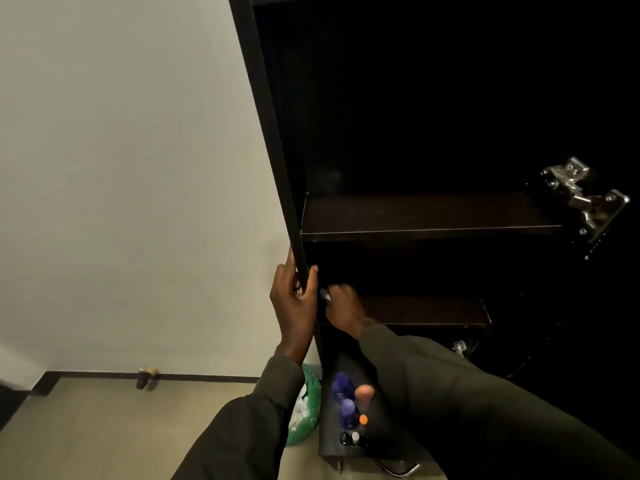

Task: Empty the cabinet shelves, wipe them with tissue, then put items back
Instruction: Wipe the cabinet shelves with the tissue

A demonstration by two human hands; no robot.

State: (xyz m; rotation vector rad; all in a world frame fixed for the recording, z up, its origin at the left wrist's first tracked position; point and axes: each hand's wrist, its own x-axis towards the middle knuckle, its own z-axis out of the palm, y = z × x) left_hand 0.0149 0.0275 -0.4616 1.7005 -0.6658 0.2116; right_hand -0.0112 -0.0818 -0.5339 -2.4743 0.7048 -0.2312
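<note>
A tall dark cabinet stands open against a pale wall. My left hand [294, 296] grips its left side panel [277, 150], fingers curled round the front edge. My right hand [341, 308] is at the left end of the lower shelf [433, 311] and holds a scrap of white tissue [325, 294] that shows between hand and panel. The upper shelf [426, 213] is bare. Below, on the bottom board [327, 441], stand several bottles: two blue ones [344, 396], a peach one [364, 394], an orange cap [363, 419] and small dark ones.
A green mesh bin [304, 414] with crumpled white tissue stands on the floor left of the cabinet. A metal door hinge [585, 195] sticks out at the right. A doorstop [147, 375] sits at the dark skirting. Beige floor lies to the left.
</note>
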